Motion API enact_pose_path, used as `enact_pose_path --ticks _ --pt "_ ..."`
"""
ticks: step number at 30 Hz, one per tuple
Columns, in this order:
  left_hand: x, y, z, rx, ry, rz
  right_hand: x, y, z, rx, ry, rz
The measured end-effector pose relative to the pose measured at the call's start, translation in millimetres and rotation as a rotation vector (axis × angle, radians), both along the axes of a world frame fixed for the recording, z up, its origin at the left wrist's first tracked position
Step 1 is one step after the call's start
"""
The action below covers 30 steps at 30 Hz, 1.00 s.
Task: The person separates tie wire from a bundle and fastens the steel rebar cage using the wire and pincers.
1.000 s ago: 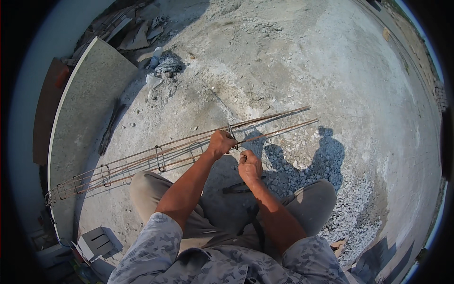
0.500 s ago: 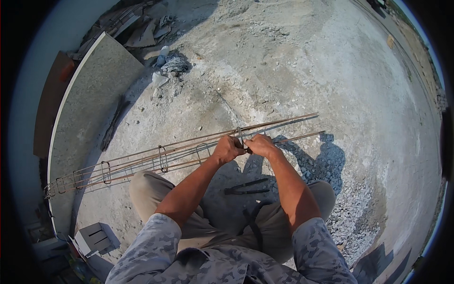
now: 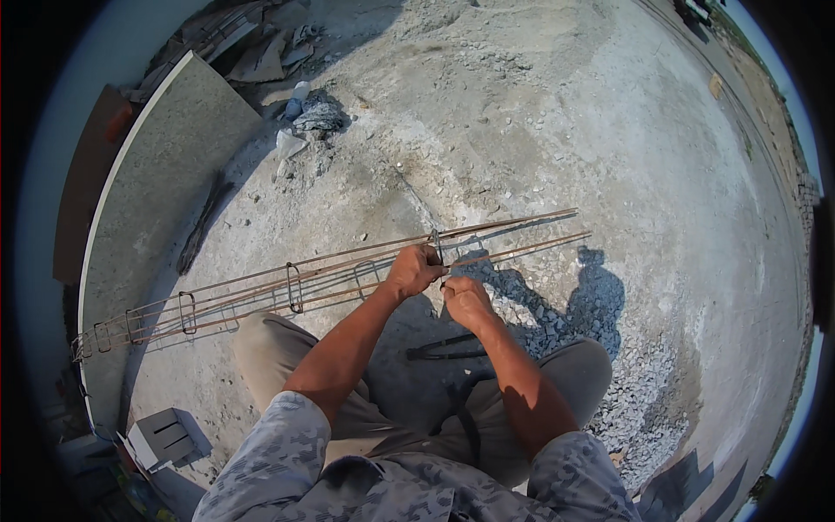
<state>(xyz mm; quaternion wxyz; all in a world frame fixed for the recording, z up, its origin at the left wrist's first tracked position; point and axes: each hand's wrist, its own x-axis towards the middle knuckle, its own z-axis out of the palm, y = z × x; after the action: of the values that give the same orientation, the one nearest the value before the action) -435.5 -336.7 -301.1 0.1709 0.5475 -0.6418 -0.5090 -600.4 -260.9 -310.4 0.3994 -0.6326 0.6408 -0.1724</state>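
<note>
I see no labels, signs or screens from here; only a crumpled grey-and-white bag [image 3: 318,116] lies on the ground's far-left part, beside the rubble.

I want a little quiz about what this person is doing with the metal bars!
1. True or false: the left hand grips the rebar cage.
2. Which tool lies on the ground between the person's knees? A) pliers B) shovel C) broom
3. Fill in: the right hand is at the cage just to the ____ of the left hand.

Key: 1 true. 2 A, dark pliers on the concrete ground. 3 right; what its fingers pinch is too small to tell.
</note>
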Motion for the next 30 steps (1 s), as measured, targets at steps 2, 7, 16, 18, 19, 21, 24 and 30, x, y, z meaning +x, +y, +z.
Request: enact_pose_path --ticks 2,7,16,18,19,21,24,30 --pt "8 4 -8 0.001 0.033 0.026 -7 -15 39 0.008 0.053 0.103" --pt "14 5 -8 -0.169 0.025 -0.112 -10 -39 72 -0.187 0.275 0.295" --pt "6 21 4 -0.222 -0.110 -0.147 -17 -76 71 -0.084 0.486 0.320" --pt "7 21 5 -0.190 -0.145 -0.129 -17 -62 77 0.066 0.517 0.434" --pt "6 21 5 -0.185 -0.142 -0.128 -17 -55 73 0.070 0.518 0.436" --pt "5 22 4 -0.202 -0.176 -0.172 -15 -39 69 0.107 0.258 0.352" --pt "7 11 -3 -0.283 -0.163 -0.096 4 -17 72 -0.809 0.470 0.300" --pt "2 2 -1 -0.205 -0.213 -0.076 38 58 -23 0.168 0.643 0.861"
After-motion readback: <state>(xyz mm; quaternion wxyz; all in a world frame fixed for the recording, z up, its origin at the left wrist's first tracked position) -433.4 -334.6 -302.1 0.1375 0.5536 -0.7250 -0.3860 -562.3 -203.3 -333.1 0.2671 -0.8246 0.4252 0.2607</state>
